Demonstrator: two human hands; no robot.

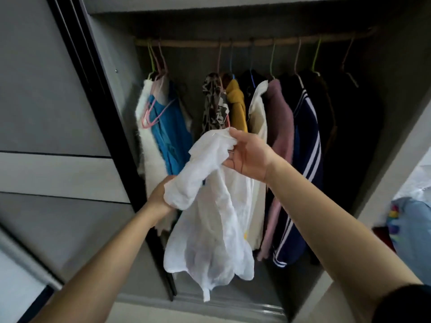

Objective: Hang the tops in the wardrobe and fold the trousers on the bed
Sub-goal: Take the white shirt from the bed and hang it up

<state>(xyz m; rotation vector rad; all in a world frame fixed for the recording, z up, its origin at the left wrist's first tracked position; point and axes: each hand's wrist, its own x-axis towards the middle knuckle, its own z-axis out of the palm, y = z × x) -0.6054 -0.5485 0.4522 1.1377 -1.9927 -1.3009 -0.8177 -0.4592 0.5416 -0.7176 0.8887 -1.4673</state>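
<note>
Ahead, left hand [159,195] and right hand [248,156] grip a white top [210,220] — hung clothes [279,127] crowding behind.

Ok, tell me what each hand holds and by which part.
Both hold the white top: the right hand pinches its bunched upper edge, the left hand grips a fold lower down.

Grey sliding door [53,101] stands left; pale blue cloth [417,231] lies far right
</note>
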